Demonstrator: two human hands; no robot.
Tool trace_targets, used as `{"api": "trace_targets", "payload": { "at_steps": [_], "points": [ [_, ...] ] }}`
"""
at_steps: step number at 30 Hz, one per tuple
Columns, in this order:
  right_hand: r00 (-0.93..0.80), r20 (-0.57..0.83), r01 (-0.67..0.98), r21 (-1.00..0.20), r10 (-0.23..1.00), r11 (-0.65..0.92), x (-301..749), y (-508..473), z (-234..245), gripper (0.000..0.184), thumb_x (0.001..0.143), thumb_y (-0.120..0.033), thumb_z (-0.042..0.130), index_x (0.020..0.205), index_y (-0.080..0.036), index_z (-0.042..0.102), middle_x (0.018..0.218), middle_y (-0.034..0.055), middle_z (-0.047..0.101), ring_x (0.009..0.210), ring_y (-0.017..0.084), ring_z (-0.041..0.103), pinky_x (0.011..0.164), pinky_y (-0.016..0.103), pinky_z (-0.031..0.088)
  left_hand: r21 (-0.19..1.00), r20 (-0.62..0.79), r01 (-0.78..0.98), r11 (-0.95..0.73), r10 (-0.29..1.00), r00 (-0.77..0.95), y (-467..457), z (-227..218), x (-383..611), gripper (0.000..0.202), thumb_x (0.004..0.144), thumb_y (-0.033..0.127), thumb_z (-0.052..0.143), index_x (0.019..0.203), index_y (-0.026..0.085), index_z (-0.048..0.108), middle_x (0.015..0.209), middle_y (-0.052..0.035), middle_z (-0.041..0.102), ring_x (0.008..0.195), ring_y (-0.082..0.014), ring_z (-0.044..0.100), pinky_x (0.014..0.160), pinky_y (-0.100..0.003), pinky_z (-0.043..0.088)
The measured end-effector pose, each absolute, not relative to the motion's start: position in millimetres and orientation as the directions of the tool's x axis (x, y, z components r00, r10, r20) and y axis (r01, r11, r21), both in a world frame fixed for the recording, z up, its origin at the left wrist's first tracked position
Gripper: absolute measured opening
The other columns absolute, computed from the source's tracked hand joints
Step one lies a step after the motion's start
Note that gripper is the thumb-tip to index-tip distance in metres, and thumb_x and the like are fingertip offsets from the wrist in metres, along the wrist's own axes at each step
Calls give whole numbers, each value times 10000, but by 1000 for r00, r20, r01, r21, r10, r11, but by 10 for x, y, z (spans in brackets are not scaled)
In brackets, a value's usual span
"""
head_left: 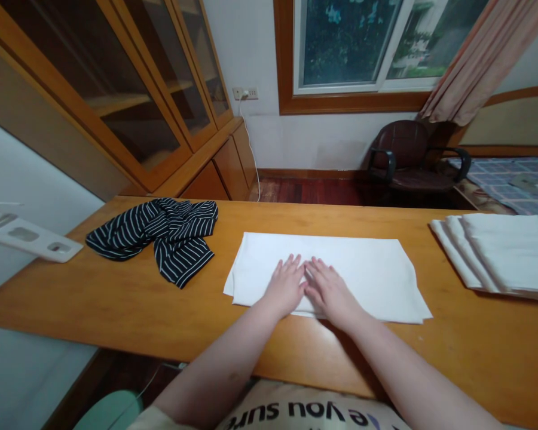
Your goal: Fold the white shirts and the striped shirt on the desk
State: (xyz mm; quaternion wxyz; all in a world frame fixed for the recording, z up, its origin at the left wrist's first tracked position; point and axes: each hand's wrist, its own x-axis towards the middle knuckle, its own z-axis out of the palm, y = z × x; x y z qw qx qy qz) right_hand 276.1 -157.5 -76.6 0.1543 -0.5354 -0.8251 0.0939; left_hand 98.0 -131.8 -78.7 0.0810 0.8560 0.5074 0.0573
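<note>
A white cloth (363,269) lies folded into a long, wide strip on the wooden table. My left hand (287,285) rests flat on its middle, palm down with the fingers stretched out. Close beside it, my right hand (329,289) also lies flat on the cloth, fingers extended and slightly spread. The two hands nearly touch at the thumbs. At the cloth's left and right ends the layers sit a little offset, so lower corners stick out. Neither hand grips anything.
Toward the table's (183,316) left lies a crumpled black-and-white striped garment (161,230). Several folded white cloths (502,251) overlap at the right. A white device (31,236) stands at the left edge. Beyond are a glass-door cabinet (197,149), an armchair (403,155) and a window.
</note>
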Motion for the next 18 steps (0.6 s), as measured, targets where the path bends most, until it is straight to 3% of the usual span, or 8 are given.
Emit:
{"api": "trace_targets", "payload": {
  "at_steps": [3,6,12,18],
  "points": [
    [-444,110,845,-279,889,456,2632,-1730,-854,591,929,-412,362,1466,-183,275,1498,96,299,1381,251,256,1104,497,218,169,10,835,-523,848,529,-1428,-841,1071,522,934,379,346,1440,253,310,1528,-23,249,1412,-222,176,1142,-469,164],
    [-411,96,882,-209,907,422,2855,-1775,-904,569,925,-447,364,1450,-233,320,1508,76,275,1386,261,241,1105,506,197,142,-1,866,-479,875,485,-1387,-824,856,543,933,412,348,1456,295,265,1536,-16,220,1412,-228,178,1139,-470,164],
    [-174,80,981,-67,981,180,3639,-1851,-972,567,925,-466,323,1436,-221,350,1485,77,330,1374,255,276,1094,489,234,94,-18,935,-343,938,346,-1322,-806,281,533,933,364,338,1454,266,291,1520,-28,258,1404,-224,207,1140,-434,175],
    [-65,75,998,3,995,65,4176,-1984,-1051,593,926,-466,287,1427,-159,362,1471,102,357,1369,249,288,1097,467,253,97,-43,960,-261,963,266,-1380,-857,-96,515,946,355,291,1452,261,300,1526,-15,237,1412,-230,177,1136,-450,176]
  ]
}}
